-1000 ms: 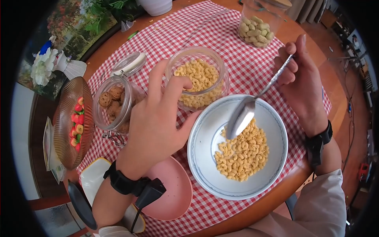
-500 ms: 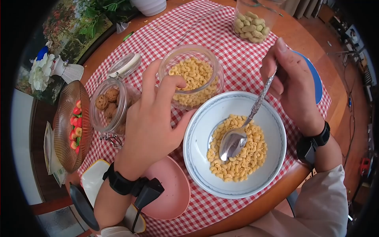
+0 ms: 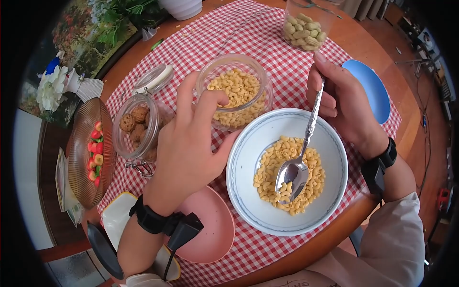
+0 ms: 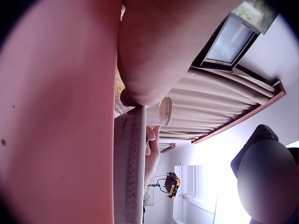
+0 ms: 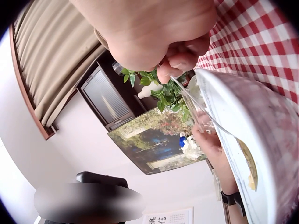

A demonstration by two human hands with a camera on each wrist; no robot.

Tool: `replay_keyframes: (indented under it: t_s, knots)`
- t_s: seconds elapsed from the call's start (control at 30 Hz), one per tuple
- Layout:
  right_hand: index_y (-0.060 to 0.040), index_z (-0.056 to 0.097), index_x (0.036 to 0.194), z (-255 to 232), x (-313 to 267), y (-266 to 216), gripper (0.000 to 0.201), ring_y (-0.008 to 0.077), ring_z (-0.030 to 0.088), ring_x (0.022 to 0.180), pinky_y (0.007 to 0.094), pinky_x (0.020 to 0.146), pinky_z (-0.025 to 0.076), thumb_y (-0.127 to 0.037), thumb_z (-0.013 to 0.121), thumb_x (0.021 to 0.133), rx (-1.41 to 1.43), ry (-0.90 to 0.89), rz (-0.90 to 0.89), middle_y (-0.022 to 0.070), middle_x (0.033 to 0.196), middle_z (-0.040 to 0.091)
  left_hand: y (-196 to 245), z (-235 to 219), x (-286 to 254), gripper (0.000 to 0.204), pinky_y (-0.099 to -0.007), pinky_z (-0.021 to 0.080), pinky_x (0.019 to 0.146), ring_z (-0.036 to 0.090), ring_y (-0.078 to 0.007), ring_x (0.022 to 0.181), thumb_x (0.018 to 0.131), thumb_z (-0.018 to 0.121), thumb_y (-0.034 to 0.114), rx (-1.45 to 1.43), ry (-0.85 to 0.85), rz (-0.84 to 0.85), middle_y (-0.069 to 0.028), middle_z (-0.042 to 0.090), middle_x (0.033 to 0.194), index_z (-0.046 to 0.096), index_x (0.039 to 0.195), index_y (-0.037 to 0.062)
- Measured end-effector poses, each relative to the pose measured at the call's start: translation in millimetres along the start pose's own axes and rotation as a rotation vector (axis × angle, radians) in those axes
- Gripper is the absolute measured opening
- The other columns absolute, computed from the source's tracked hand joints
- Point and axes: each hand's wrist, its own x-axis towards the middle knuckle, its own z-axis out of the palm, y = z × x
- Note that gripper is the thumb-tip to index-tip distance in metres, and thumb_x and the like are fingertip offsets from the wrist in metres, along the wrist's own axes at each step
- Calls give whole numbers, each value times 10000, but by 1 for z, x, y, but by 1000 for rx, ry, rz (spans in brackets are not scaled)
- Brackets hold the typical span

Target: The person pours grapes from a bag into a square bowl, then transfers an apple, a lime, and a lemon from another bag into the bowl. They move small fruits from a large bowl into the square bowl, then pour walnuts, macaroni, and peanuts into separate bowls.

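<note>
My left hand [image 3: 189,143] holds a glass jar [image 3: 260,103] of elbow macaroni [image 3: 239,88], its index finger bent over the rim and thumb along the near side. In front of me a white bowl [image 3: 239,201] with a blue-lined rim has more macaroni [image 3: 313,179] in its bottom. My right hand [image 3: 351,105] pinches the upper handle of a metal spoon [image 3: 310,126], which slants down into this bowl. A few macaroni pieces lie at the tip of the spoon's bowl. In the right wrist view, the spoon [image 5: 245,156] dips inside the bowl's wall.
A clip-lid jar of walnuts [image 3: 136,122] stands left of my left hand, with a ribbed amber dish [image 3: 79,162] beyond. A pink plate [image 3: 210,234] lies under my left wrist. A blue plate [image 3: 368,91] is right of my right hand; a peanut jar [image 3: 306,33] stands behind.
The spoon has gone from hanging tilted over the bowl down into the macaroni, and a few pieces now sit on it. My right hand moved left and lower; my left hand stays on the jar.
</note>
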Motion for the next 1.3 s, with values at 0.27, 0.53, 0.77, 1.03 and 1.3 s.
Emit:
replay_keyframes:
  t_s: [0.27, 0.53, 0.77, 1.03, 1.3]
  knots:
    - [-84, 641, 942, -15, 5, 5, 384, 99, 475, 534, 238, 513, 360, -395, 495, 1114, 290, -36, -31, -2, 631, 565, -2, 0, 0, 544, -510, 595, 812, 697, -479, 1031, 825, 836, 239, -17, -10, -10, -265, 394, 1532, 539, 1261, 110]
    - [-23, 631, 1126, -22, 9, 11, 418, 157, 728, 755, 263, 631, 541, -420, 503, 1114, 427, -5, -104, 86, 935, 762, 0, -1, 0, 525, -501, 599, 806, 714, -461, 986, 832, 828, 232, 28, -1, 19, -261, 396, 1537, 547, 1253, 94]
    - [-68, 652, 1078, -8, 6, 3, 420, 71, 437, 595, 216, 542, 354, -461, 506, 1108, 389, 113, -129, -33, 723, 537, 0, 0, 0, 525, -487, 603, 790, 721, -456, 953, 823, 833, 211, 49, 7, 10, -271, 404, 1527, 552, 1256, 116]
    - [-87, 631, 1029, -3, -3, -5, 399, 71, 382, 621, 212, 570, 341, -432, 460, 1133, 11, 5, -326, -63, 727, 368, 2, -1, 1, 523, -502, 600, 801, 705, -471, 1007, 825, 836, 222, -14, -24, -32, -258, 397, 1526, 547, 1249, 121]
    - [-67, 618, 1013, 3, -8, -6, 428, 74, 398, 653, 208, 583, 357, -433, 436, 1138, -8, -29, -475, -50, 767, 391, 2, -1, 2, 518, -514, 596, 816, 696, -485, 1034, 828, 832, 234, -26, -31, -31, -259, 394, 1532, 547, 1248, 129]
